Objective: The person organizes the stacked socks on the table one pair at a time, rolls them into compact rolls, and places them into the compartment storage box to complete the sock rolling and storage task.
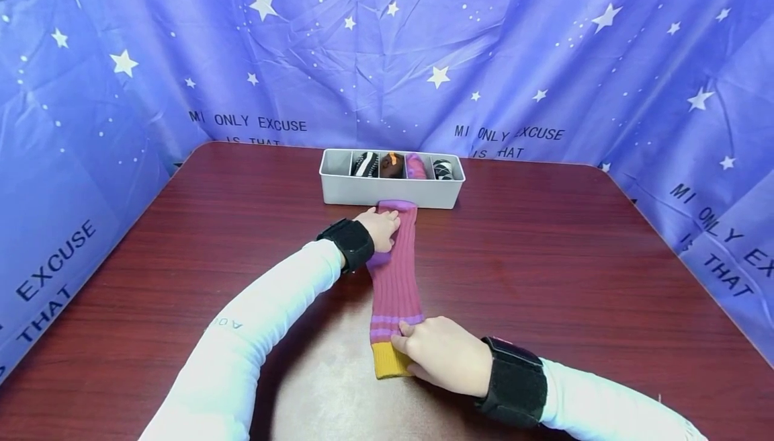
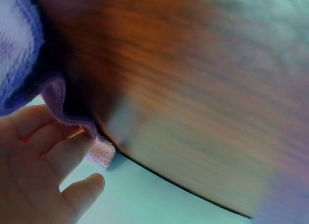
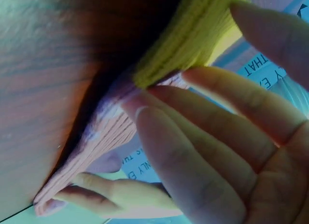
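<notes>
A long ribbed pink sock (image 1: 399, 279) with a purple toe, a purple heel patch, purple stripes and a yellow cuff lies lengthwise on the table. My left hand (image 1: 381, 228) rests on its toe end, fingers extended over the fabric. At the cuff end, my right hand (image 1: 450, 353) touches the sock with fingers over the stripes and thumb by the yellow cuff (image 3: 188, 38). The right wrist view shows those fingers fairly straight against the knit. Just beyond the toe stands a grey divided box (image 1: 387, 192) holding several rolled socks.
In the box are a black-and-white striped roll (image 1: 365, 165), a brown roll (image 1: 392, 167) with orange, a pink-purple roll (image 1: 416, 166) and a black-and-white patterned roll (image 1: 443, 170). The dark red wooden table (image 1: 544, 246) reaches back to a blue star-printed curtain (image 1: 387, 44).
</notes>
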Demonstrator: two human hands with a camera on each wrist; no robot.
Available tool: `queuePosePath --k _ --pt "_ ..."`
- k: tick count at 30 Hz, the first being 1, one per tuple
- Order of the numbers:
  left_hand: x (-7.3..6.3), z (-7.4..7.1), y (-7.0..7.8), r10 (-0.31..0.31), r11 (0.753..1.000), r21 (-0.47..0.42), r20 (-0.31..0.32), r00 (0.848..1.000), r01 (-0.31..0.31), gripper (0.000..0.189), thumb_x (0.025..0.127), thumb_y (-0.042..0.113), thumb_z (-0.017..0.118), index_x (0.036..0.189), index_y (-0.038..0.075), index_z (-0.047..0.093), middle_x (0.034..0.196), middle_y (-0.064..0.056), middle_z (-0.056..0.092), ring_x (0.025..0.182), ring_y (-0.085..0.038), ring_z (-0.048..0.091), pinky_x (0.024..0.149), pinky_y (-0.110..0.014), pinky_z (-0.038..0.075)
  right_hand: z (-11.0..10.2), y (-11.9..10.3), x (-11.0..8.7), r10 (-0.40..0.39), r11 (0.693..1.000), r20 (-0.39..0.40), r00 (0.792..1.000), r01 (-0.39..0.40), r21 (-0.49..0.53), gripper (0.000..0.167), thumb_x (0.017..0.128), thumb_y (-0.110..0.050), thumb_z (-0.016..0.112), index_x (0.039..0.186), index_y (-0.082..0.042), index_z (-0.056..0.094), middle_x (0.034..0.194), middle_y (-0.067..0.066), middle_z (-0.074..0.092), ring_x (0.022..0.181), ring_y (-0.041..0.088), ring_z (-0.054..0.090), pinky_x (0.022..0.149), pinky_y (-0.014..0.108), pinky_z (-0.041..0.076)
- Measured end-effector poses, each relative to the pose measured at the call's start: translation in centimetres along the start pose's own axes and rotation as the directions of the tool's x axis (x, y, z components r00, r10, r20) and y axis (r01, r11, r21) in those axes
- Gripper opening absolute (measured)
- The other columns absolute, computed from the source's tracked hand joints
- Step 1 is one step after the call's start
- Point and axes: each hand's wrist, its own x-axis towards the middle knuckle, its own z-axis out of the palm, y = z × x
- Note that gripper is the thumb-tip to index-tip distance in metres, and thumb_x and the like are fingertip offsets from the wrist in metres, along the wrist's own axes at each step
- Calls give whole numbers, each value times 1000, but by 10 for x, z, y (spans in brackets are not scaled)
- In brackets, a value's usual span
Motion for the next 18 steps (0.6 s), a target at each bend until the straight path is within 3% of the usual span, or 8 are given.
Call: queuePosePath --k 4,6,8,10,13,18 --pt "2 1 -2 15 1000 -11 -17 1000 -16 52 84 24 45 132 7 31 140 -8 26 129 -18 24 105 -41 17 2 0 2 12 1000 -3 1000 -12 13 19 70 -26 64 85 -15 62 86 -1 63 50 4 45 50 23 42" --pt "1 3 -5 46 999 -18 -76 996 -47 50 84 23 47 129 7 36 137 -9 33 127 -18 29 103 -43 19 2 2 2 7 999 -2 1000 -7 47 22 69 -27 65 87 -15 61 88 -2 63 54 4 49 52 24 43" --pt "-3 3 -8 87 995 -33 -187 978 -95 42 82 21 51 121 6 46 127 -9 46 121 -18 39 101 -46 22 0 6 1 1 994 -13 1000 1 107 26 69 -27 66 91 -14 61 89 -3 63 62 4 54 56 24 45" --pt "-11 0 -9 126 988 -42 -317 940 -147 36 80 19 54 113 6 51 118 -7 54 114 -18 46 100 -48 24 -2 12 -2 4 986 -51 999 4 167 29 69 -27 66 95 -14 61 91 -4 63 72 5 57 61 24 46" --pt "-34 -9 -4 183 976 -14 -479 859 -216 31 78 19 56 107 8 55 109 -5 59 108 -16 51 98 -48 26 -6 21 -7 43 972 -118 992 -14 234 32 70 -26 66 99 -13 61 91 -4 62 79 5 57 69 24 47" --pt "-90 -12 13 322 938 105 -616 719 -330 32 77 23 59 106 11 57 102 -1 62 101 -15 54 97 -40 30 -10 32 -18 107 962 -187 976 -54 267 33 69 -26 68 99 -13 61 88 -5 60 77 5 56 68 23 47"
